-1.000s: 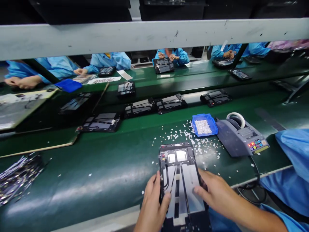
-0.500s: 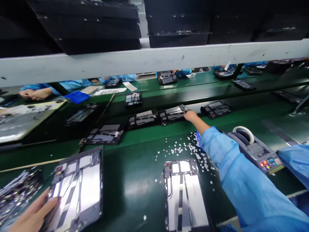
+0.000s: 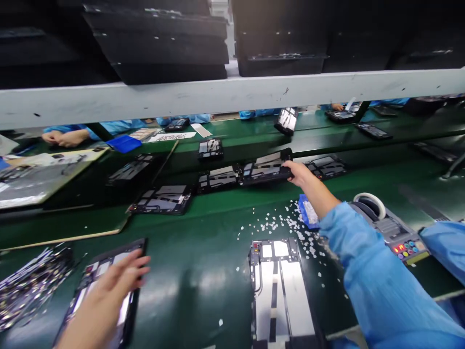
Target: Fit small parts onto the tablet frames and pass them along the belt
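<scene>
1. Right hand [image 3: 300,173], centre-right of the frame: arm stretched forward in a light blue sleeve [image 3: 366,271], fingers closed on the right edge of a dark panel [image 3: 267,168], which sits tilted with its gripped end raised above the black belt [image 3: 366,155].
2. Gripped panel: a flat black rectangular frame with pale grey plates inside. Just left of it lies a similar second panel [image 3: 218,178] flat on the belt; just right of the hand lies a third panel [image 3: 327,167].
3. Left hand [image 3: 109,295], lower left of the frame: fingers spread flat and loose, resting on top of a near panel [image 3: 92,274] that lies on the green desk [image 3: 189,252]; they grip nothing.
4. Centre panel [image 3: 278,291], bottom centre: lies flat on the desk, untouched, a black frame showing two long bright metal plates and two small pale squares at its far end.
5. Blue bin [image 3: 307,213], right of centre, partly hidden by the right forearm: holds small white chips. Many loose white chips [image 3: 279,225] are scattered over the desk beside it.
6. Tape dispenser [image 3: 388,225], right edge: grey body with coloured buttons and a white roll on top.
7. Glossy strips [image 3: 29,281], lower left edge: a loose heap on the desk.
8. Upper frame: a grey shelf rail [image 3: 218,94] carrying stacked black trays [image 3: 160,43]; below it, the hands of other people in blue sleeves.
</scene>
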A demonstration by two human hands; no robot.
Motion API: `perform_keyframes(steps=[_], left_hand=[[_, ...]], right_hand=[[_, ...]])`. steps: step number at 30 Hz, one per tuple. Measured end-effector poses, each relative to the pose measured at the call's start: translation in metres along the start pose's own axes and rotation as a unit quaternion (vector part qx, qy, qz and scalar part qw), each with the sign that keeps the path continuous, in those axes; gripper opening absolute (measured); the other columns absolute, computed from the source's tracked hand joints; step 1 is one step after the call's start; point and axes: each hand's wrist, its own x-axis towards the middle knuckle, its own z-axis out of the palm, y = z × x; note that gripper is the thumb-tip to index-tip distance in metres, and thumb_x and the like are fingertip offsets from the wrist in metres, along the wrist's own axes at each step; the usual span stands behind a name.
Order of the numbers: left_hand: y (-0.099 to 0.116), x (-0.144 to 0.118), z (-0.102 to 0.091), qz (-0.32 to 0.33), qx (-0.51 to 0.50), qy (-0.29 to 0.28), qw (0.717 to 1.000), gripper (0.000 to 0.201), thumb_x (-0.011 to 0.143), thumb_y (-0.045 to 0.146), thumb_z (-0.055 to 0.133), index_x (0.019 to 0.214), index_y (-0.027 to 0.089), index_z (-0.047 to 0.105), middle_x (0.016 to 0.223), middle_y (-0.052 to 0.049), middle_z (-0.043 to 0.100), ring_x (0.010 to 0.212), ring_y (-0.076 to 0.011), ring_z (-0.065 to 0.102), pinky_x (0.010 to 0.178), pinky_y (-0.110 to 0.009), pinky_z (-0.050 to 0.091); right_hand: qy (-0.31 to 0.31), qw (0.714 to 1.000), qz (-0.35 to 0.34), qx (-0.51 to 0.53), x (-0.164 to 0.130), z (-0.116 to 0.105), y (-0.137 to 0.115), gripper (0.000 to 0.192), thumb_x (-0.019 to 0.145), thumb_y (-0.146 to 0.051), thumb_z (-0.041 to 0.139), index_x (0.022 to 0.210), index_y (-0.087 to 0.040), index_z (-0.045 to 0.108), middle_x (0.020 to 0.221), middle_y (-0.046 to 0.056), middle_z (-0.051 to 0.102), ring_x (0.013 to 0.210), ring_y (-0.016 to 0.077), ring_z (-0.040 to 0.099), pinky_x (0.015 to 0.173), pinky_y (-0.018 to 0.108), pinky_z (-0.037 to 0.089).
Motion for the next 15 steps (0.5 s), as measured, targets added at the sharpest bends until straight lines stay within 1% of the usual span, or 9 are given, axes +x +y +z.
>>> perform_keyframes(steps=[2,4,6,8,10,11,13,14,15], left_hand=[[0.026,-0.036,0.043,-0.038,-0.144,-0.165,0.975,0.08,0.063,0.068,0.08,0.126,0.021,0.064,0.123,-0.013,0.074,0.104,-0.0337,0.072,0.086,-0.045,0.063],[0.051,-0.069,0.088,-0.081,-0.262,-0.274,0.922,0.085,0.069,0.062,0.082,0.137,0.018,0.056,0.132,-0.018,0.07,0.11,-0.0332,0.071,0.092,-0.046,0.061],[0.072,-0.092,0.127,-0.104,-0.365,-0.313,0.871,0.076,0.079,0.056,0.076,0.141,0.019,0.052,0.132,-0.017,0.07,0.115,-0.0322,0.07,0.098,-0.047,0.059],[0.087,-0.102,0.15,-0.111,-0.435,-0.286,0.847,0.061,0.085,0.046,0.072,0.138,0.021,0.055,0.13,-0.014,0.072,0.119,-0.0309,0.069,0.1,-0.046,0.059],[0.093,-0.1,0.153,-0.117,-0.455,-0.231,0.852,0.054,0.083,0.033,0.072,0.134,0.022,0.06,0.125,-0.009,0.075,0.121,-0.0298,0.068,0.098,-0.042,0.06],[0.092,-0.096,0.148,-0.128,-0.445,-0.21,0.861,0.056,0.078,0.027,0.074,0.133,0.022,0.062,0.122,-0.007,0.077,0.121,-0.0299,0.069,0.097,-0.041,0.061],[0.083,-0.088,0.131,-0.161,-0.392,-0.214,0.88,0.063,0.068,0.023,0.08,0.129,0.02,0.066,0.112,-0.007,0.08,0.115,-0.0323,0.071,0.095,-0.042,0.062],[0.075,-0.086,0.123,-0.177,-0.357,-0.238,0.886,0.067,0.063,0.024,0.083,0.127,0.019,0.068,0.107,-0.008,0.081,0.111,-0.0344,0.073,0.094,-0.044,0.062],[0.067,-0.086,0.117,-0.187,-0.323,-0.268,0.888,0.069,0.059,0.028,0.086,0.125,0.019,0.07,0.102,-0.008,0.082,0.106,-0.0365,0.075,0.093,-0.047,0.062]], right_hand=[[-0.018,0.999,-0.028,0.029,-0.05,-0.002,0.018,0.019,0.091,-0.025,0.068,0.108,-0.017,0.065,0.095,0.004,0.072,0.073,0.0142,0.066,0.059,0.024,0.053],[-0.055,0.995,-0.055,0.068,-0.109,-0.003,0.048,0.026,0.085,-0.025,0.07,0.11,-0.022,0.064,0.096,0.001,0.074,0.074,0.0149,0.068,0.057,0.023,0.052],[-0.142,0.974,-0.069,0.165,-0.162,-0.004,0.083,0.038,0.079,-0.03,0.076,0.114,-0.025,0.062,0.104,0.001,0.076,0.083,0.0174,0.07,0.065,0.026,0.056],[-0.215,0.959,-0.048,0.176,-0.194,-0.006,0.111,0.044,0.074,-0.034,0.081,0.114,-0.024,0.063,0.103,0.002,0.076,0.083,0.0171,0.07,0.068,0.027,0.056],[-0.285,0.951,-0.013,0.12,-0.196,-0.012,0.12,0.045,0.075,-0.04,0.083,0.112,-0.023,0.065,0.099,0.004,0.075,0.077,0.0169,0.069,0.065,0.027,0.055],[-0.284,0.956,-0.009,0.071,-0.186,-0.018,0.115,0.043,0.078,-0.044,0.082,0.111,-0.022,0.066,0.097,0.005,0.075,0.075,0.0168,0.069,0.063,0.027,0.055],[-0.193,0.98,-0.037,-0.034,-0.15,-0.032,0.089,0.039,0.087,-0.048,0.074,0.113,-0.02,0.066,0.1,0.006,0.075,0.078,0.0171,0.07,0.062,0.026,0.054],[-0.087,0.989,-0.071,-0.091,-0.126,-0.04,0.069,0.035,0.092,-0.046,0.07,0.115,-0.02,0.066,0.104,0.006,0.074,0.083,0.0172,0.07,0.066,0.026,0.056],[-0.025,0.99,-0.09,-0.111,-0.102,-0.049,0.048,0.035,0.094,-0.041,0.068,0.122,-0.019,0.064,0.114,0.008,0.072,0.094,0.0179,0.07,0.074,0.028,0.057]])
